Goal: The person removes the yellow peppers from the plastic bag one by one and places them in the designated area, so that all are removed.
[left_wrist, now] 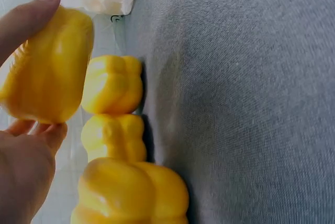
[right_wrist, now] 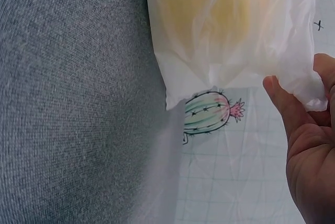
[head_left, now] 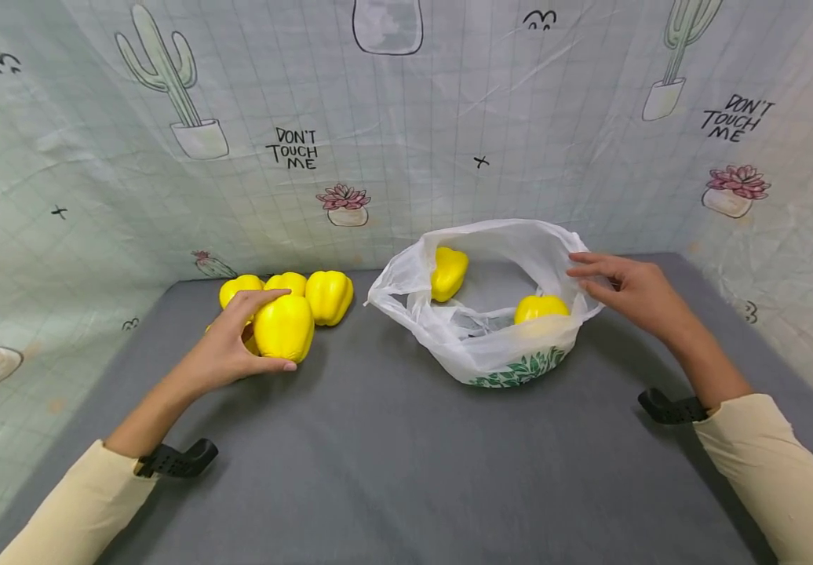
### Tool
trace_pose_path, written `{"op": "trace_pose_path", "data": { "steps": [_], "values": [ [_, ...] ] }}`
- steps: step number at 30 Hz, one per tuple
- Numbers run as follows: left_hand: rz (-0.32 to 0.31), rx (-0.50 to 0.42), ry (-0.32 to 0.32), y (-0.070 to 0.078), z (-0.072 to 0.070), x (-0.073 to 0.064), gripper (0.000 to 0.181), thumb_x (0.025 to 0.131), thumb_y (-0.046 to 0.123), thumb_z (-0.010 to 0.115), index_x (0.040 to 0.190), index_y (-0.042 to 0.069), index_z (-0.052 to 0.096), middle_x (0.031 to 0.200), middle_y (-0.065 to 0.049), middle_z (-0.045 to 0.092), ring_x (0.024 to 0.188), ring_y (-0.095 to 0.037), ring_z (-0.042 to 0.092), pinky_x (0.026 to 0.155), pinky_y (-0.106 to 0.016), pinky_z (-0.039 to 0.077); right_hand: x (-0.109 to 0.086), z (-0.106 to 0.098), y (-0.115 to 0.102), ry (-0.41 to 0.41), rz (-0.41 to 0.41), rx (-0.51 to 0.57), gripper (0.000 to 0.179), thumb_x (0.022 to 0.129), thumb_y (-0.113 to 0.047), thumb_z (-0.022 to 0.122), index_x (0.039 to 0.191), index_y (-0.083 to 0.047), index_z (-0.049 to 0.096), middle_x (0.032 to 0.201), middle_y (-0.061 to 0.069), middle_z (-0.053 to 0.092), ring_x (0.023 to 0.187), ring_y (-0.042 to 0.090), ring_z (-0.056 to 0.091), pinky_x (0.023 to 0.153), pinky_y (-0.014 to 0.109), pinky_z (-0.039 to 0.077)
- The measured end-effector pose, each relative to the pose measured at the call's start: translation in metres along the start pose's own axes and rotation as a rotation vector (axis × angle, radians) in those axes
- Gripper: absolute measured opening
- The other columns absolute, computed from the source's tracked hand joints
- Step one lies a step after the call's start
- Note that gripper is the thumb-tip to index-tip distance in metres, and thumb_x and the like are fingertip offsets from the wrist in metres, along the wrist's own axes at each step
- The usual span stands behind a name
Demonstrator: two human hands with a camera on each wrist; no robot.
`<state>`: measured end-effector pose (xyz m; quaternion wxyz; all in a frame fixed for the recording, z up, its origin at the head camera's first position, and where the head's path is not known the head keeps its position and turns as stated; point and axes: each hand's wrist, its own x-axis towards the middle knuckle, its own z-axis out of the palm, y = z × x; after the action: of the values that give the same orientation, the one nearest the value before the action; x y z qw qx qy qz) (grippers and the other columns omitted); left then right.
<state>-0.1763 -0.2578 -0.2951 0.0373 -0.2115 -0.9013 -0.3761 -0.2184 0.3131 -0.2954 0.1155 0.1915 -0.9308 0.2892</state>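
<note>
In the head view my left hand grips a yellow bell pepper, thumb on its near side and fingers on its far side. The left wrist view shows this bell pepper held up above others. Behind it on the table are more yellow bell peppers, partly hidden by the hand. A white plastic bag with a green leaf print stands with its mouth wide. Two bell peppers show inside, one at its left and one at its right. My right hand holds the bag's right rim between thumb and fingers.
A grey cloth covers the table. Behind and beside it hangs a pale curtain printed with cacti and lettering. Each wrist wears a black band, the left band and the right band.
</note>
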Motion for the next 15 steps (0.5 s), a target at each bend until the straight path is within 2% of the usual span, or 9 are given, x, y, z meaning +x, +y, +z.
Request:
{"op": "trace_pose_path", "data": {
  "steps": [2, 4, 10, 15],
  "values": [
    [0.016, 0.009, 0.002, -0.001, -0.001, -0.002, 0.098, 0.068, 0.016, 0.097, 0.151, 0.011, 0.045, 0.140, -0.019, 0.038, 0.126, -0.036, 0.041, 0.098, -0.062, 0.047, -0.002, 0.000, 0.001, -0.010, 0.005, 0.001, 0.029, 0.099, -0.015, 0.068, 0.127, -0.012, 0.073, 0.143, 0.005, 0.061, 0.076, 0.008, 0.048, 0.057, 0.026, 0.035],
    [0.037, 0.022, 0.011, -0.002, -0.002, -0.002, 0.098, 0.067, 0.015, 0.097, 0.151, 0.010, 0.047, 0.139, -0.020, 0.038, 0.127, -0.037, 0.040, 0.098, -0.066, 0.046, -0.002, 0.000, 0.002, -0.008, -0.003, 0.001, 0.030, 0.098, -0.014, 0.068, 0.128, -0.011, 0.072, 0.142, 0.006, 0.061, 0.073, 0.009, 0.047, 0.056, 0.026, 0.034],
    [0.097, 0.132, 0.056, -0.001, -0.008, -0.002, 0.100, 0.062, 0.017, 0.100, 0.150, 0.012, 0.051, 0.134, -0.015, 0.047, 0.125, -0.037, 0.043, 0.099, -0.063, 0.040, 0.000, 0.000, 0.001, 0.019, -0.047, -0.014, 0.029, 0.098, -0.012, 0.069, 0.127, -0.011, 0.073, 0.141, 0.006, 0.062, 0.074, 0.007, 0.046, 0.058, 0.024, 0.034],
    [0.116, 0.159, 0.034, -0.002, -0.011, -0.002, 0.096, 0.061, 0.019, 0.100, 0.144, 0.006, 0.056, 0.136, -0.015, 0.047, 0.127, -0.038, 0.042, 0.099, -0.063, 0.038, -0.001, 0.000, 0.001, 0.015, -0.034, -0.011, 0.029, 0.097, -0.012, 0.069, 0.127, -0.011, 0.073, 0.141, 0.006, 0.062, 0.076, 0.007, 0.047, 0.059, 0.024, 0.035]
  ]
}}
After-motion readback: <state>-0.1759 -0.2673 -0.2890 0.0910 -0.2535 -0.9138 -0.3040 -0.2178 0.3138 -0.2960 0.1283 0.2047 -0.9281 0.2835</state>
